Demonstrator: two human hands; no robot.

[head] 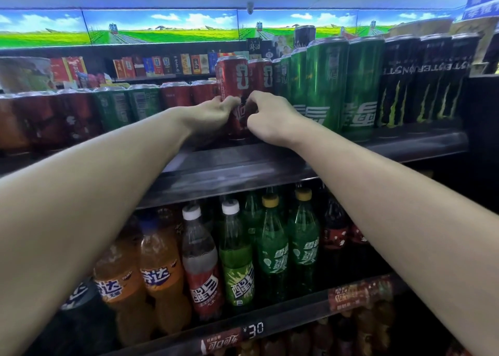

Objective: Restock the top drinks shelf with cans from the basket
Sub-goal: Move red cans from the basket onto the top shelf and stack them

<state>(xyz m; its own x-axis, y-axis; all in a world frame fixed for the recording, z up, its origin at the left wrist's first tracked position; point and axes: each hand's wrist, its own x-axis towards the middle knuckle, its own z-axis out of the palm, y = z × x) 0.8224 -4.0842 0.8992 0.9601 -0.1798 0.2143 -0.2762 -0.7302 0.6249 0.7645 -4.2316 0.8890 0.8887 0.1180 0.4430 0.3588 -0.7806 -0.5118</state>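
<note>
1. At nine o'clock on the top shelf (270, 163) we saw a row of short cans (113, 107), red and green, standing behind our left forearm.
2. Our left hand (213, 115) reached to the shelf's middle, its fingers curled round the left side of a tall red can (232, 77), grasping it low on the body.
3. That can stood upright at twelve o'clock from our hands, its base at the shelf's front edge, a second red can (260, 74) just beside it at three o'clock.
4. Our right hand (267, 115) met the same can from the right, fingers bent against its lower part; we could not tell whether they truly clasped it.
5. Toward three o'clock stood tall green cans (326, 85), then black cans (421, 80).
6. At six o'clock, the lower shelf held orange, clear and green bottles (237, 255).
</note>
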